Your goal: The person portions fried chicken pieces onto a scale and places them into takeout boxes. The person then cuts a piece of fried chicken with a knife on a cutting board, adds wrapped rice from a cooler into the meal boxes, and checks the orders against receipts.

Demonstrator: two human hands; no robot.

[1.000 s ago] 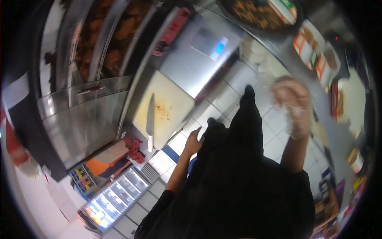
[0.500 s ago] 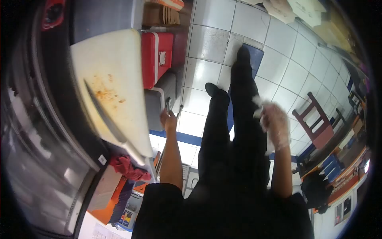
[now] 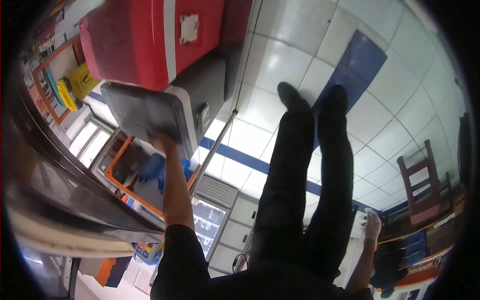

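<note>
My left hand [image 3: 162, 142] reaches onto the top of a grey cooler box [image 3: 145, 107] and touches it close to its lower edge. Its fingers are blurred and dark against the lid, so their grip is unclear. The box's light latch [image 3: 204, 118] is on the side that faces the floor. Off to the lower right, my right hand [image 3: 371, 227] wears a clear plastic glove. Its fingers are curled, with something whitish at them that I cannot make out.
A red cooler box [image 3: 150, 40] with a white band stands against the grey one. A metal rail [image 3: 215, 145] runs alongside. At the right is a dark red stool [image 3: 422, 187]. A blue strip [image 3: 357, 70] crosses the white floor tiles. A pale board edge [image 3: 75, 240] shows lower left.
The view has shifted toward the cooler boxes, and the cutting board with the knife has left sight. My left hand moved from the grey box's latch side to its top. My right hand dropped lower.
</note>
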